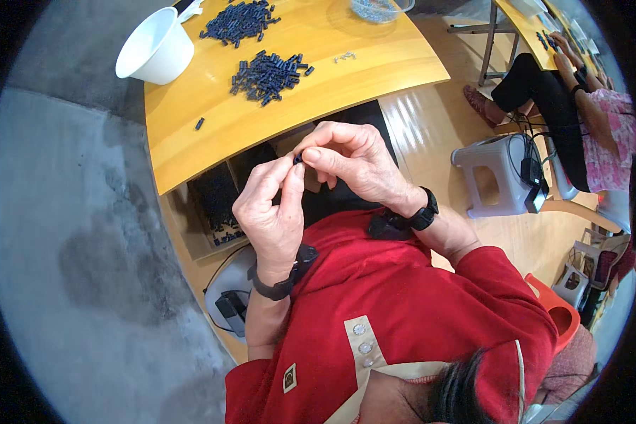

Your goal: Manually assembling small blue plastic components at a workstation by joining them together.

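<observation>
My left hand (270, 201) and my right hand (355, 161) meet in front of the table's near edge. Between their fingertips is a small black cylindrical piece (298, 158), mostly covered by the fingers. Both hands pinch it. Beyond them on the yellow wooden table (360, 78) lies a heap of small black cylindrical pieces (267, 76). A second heap of the same pieces (240, 22) lies farther back. One loose black piece (200, 124) rests apart near the table's left side. Several tiny silvery parts (345, 56) are scattered right of the near heap.
A white plastic tub (155, 48) stands at the table's left edge. A clear bowl (378, 8) of small parts is at the back. Below the table is a box of black pieces (218, 198). To the right are a grey stool (498, 173) and another person (601, 134) seated at another table.
</observation>
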